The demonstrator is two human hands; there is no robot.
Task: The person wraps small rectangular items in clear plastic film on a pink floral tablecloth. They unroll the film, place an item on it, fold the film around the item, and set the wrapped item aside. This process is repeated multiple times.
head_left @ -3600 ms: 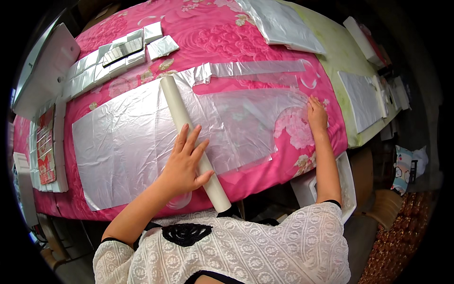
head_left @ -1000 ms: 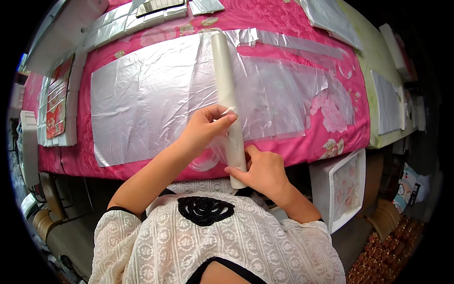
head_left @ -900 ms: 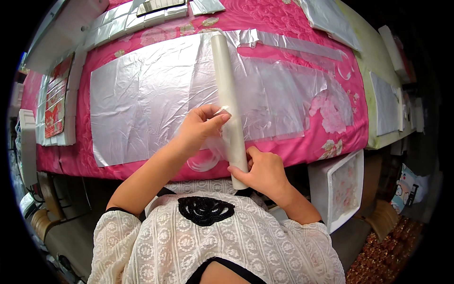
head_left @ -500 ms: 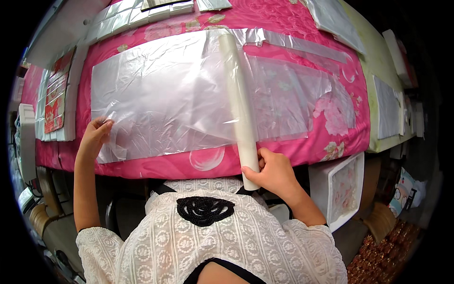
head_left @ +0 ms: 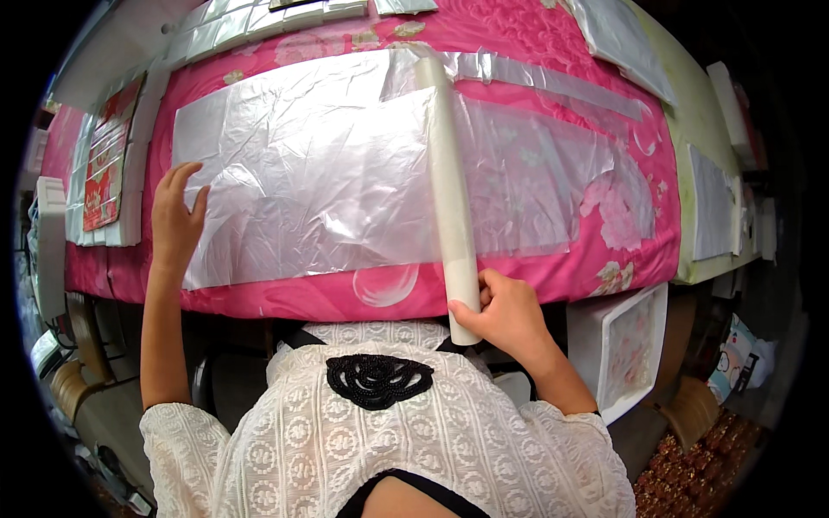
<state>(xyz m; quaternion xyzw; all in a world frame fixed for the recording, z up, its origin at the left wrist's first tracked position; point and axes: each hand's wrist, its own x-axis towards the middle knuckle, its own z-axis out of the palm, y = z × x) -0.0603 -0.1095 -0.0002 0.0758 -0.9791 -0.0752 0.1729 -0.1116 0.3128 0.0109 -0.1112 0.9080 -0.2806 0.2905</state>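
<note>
Clear plastic film (head_left: 302,173) lies spread over the pink flowered tablecloth (head_left: 302,300), wrinkled and shiny. Across it, pointing away from me, rests a long whitish roll (head_left: 449,190). My right hand (head_left: 505,315) grips the near end of this roll, thumb on top, where it juts past the table edge. My left hand (head_left: 180,216) is at the film's left edge, fingers apart with nothing between them; whether the fingertips touch the film I cannot tell. More film (head_left: 527,181) shows to the right of the roll, with a narrow strip (head_left: 553,82) beyond it.
Stacks of plastic-wrapped packets (head_left: 233,34) line the far left, and a red printed packet (head_left: 105,173) tops a stack at the left. Flat plastic sheets (head_left: 617,43) lie at the far right. A white bin (head_left: 609,354) stands below the table edge on my right.
My left hand has let go of the film's near left corner and moved away from me, its fingers spreading. The film there lies flatter. My right hand still holds the roll.
</note>
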